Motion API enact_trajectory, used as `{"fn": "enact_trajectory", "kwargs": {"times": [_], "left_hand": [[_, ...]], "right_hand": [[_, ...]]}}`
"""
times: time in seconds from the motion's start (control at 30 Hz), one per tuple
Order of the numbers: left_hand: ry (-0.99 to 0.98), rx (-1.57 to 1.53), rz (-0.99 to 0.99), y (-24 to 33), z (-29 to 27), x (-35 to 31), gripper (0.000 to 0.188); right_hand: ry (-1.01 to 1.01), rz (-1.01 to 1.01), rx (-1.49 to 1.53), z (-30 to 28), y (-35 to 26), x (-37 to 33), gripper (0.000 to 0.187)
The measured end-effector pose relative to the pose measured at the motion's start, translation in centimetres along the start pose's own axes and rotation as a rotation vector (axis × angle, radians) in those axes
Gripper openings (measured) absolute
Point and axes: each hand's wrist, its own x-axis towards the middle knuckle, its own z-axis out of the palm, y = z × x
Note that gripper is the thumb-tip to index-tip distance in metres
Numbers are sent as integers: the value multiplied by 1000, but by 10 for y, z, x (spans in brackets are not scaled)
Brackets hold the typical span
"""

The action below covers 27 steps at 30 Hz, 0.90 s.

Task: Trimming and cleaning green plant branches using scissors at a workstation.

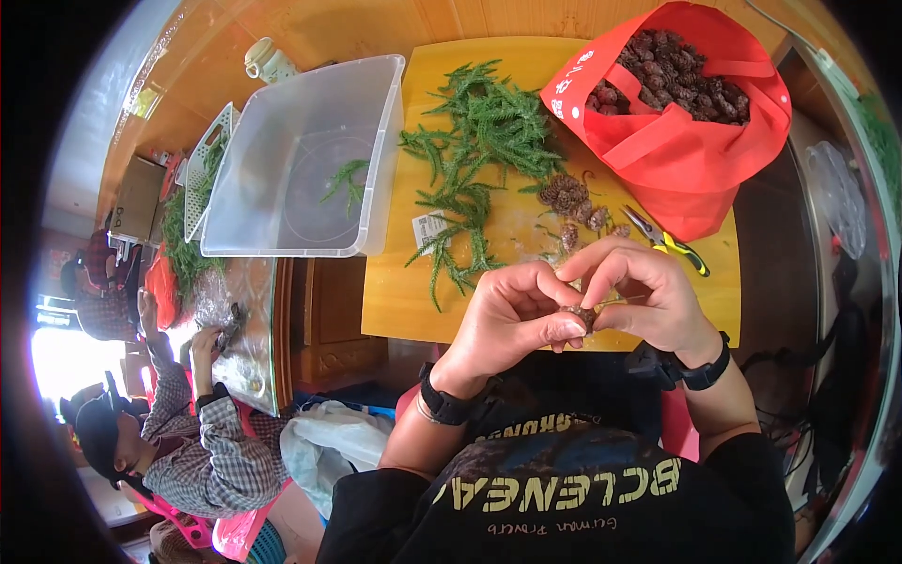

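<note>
Close to my chest, over the near edge of the yellow board (pixel 395 291), both hands meet around a small brown pine cone (pixel 586 317). My left hand (pixel 517 310) pinches it between thumb and fingers. From the other side, my right hand (pixel 653 291) has thumb and fingertips closed at the cone, where a thin strand, seemingly wire, shows. Loose pine cones (pixel 566 195) lie just beyond my hands. To their right are pliers (pixel 665 242) with yellow-and-black handles. Green artificial fir sprigs (pixel 489 122) spread over the board, with a white tag (pixel 430 231) among them.
A red bag (pixel 648 155) full of pine cones stands at the far right. At the left, a clear plastic bin (pixel 249 141) holds one sprig. A lidded cup (pixel 270 60) is behind it. Further left, a person in a checked shirt (pixel 221 461) works at another table.
</note>
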Motion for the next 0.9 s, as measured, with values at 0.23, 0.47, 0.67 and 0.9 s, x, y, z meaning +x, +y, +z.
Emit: {"fn": "enact_trajectory", "kwargs": {"times": [0.23, 0.47, 0.67, 0.9], "left_hand": [[55, -47, 92, -7, 5, -1, 14], [107, -38, 235, -14, 9, 2, 14], [164, 57, 264, -15, 10, 3, 19], [184, 426, 469, -18, 12, 10, 16]], "right_hand": [[96, -54, -30, 5, 5, -4, 16], [157, -106, -157, 10, 3, -7, 12], [221, 9, 78, 10, 4, -9, 11], [263, -132, -238, 12, 13, -14, 13]]}}
